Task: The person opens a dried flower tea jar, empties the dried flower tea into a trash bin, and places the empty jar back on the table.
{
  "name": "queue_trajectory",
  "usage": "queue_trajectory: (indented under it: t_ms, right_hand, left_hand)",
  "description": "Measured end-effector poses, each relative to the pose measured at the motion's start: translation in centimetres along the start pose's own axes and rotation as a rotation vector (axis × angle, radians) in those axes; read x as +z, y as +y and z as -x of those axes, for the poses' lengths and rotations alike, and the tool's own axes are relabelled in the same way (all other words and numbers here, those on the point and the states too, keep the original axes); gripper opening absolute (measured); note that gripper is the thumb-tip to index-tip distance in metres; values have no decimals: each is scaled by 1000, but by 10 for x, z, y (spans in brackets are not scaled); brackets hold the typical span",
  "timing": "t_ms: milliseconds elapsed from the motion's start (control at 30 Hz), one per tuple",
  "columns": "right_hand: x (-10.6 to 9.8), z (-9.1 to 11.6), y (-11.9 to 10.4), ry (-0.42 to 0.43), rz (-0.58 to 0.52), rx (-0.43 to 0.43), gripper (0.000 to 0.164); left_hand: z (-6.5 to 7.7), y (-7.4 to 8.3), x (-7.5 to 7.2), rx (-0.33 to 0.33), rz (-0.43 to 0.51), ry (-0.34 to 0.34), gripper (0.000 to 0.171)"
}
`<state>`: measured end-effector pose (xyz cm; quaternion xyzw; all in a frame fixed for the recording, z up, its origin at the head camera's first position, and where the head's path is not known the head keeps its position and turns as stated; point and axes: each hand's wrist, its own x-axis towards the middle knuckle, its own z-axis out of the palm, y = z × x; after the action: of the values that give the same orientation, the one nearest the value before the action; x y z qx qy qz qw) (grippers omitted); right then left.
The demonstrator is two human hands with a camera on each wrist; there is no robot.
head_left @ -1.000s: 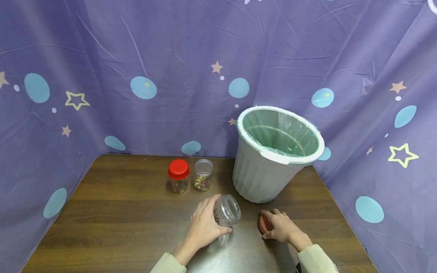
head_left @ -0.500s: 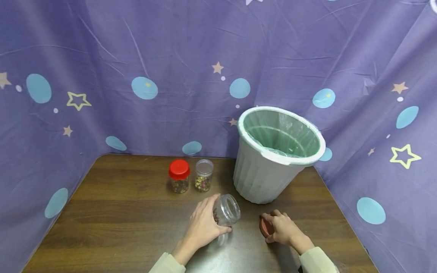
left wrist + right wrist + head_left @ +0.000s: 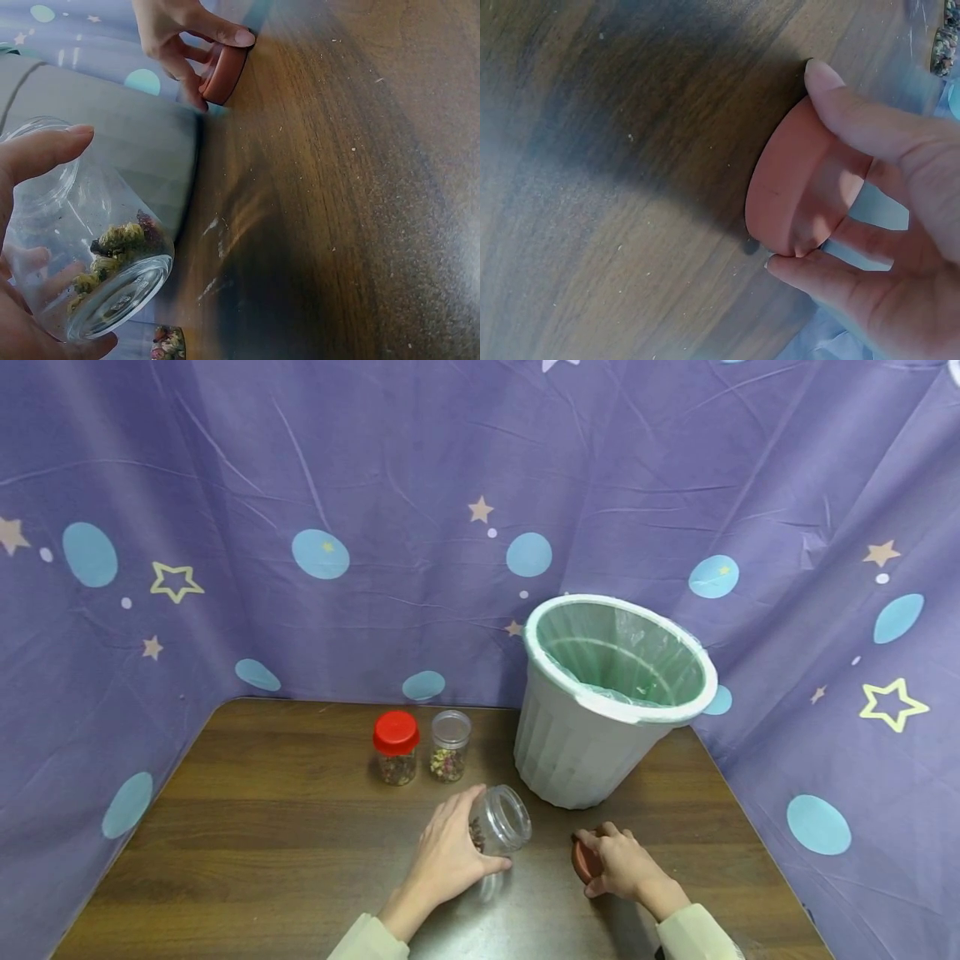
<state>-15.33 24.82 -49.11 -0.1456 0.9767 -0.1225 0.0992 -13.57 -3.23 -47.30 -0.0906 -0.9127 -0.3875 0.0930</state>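
Observation:
My left hand (image 3: 448,856) grips a clear jar (image 3: 491,822) tilted on its side, its uncovered mouth pointing to the right. Dried flower buds (image 3: 112,251) have gathered near the jar's base in the left wrist view. Further right, my right hand (image 3: 628,865) holds a reddish-brown lid (image 3: 780,184) by its edge, thumb on one side and fingers on the other. The lid is right at the table surface, and its hollow side is hidden.
Behind the left hand stand a red-capped jar (image 3: 396,745) and a clear-lidded jar (image 3: 449,747), both part filled with dried flowers. A large white bin (image 3: 562,752) with a plastic liner rises beyond the hands on the wooden table (image 3: 262,843). A purple curtain (image 3: 390,585) hangs behind.
The right hand and the lid have shifted very slightly toward the person. The left hand keeps the jar in the same tilted position.

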Motion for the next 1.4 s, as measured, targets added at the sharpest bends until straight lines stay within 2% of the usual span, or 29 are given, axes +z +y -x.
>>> queue_trajectory:
  t_ms: [633, 767, 967, 1067, 1233, 1400]
  right_hand:
    - [0, 0, 4, 3, -17, 10, 82]
    - [0, 0, 6, 0, -21, 12, 87]
    - [-8, 0, 11, -60, -61, 36, 97]
    - [-16, -1, 15, -57, -66, 50, 88]
    - [-34, -1, 22, 8, -40, 30, 64]
    - [-55, 1, 31, 61, -63, 19, 53]
  left_hand:
    - [-5, -1, -9, 2, 1, 25, 100]
    - [-5, -3, -9, -3, 7, 27, 100]
    - [-7, -4, -13, -10, 19, 14, 100]
    - [-8, -4, -17, -2, 23, 20, 99]
    - [-11, -3, -23, 8, 21, 38, 97]
    - [-14, -3, -29, 10, 11, 39, 97]
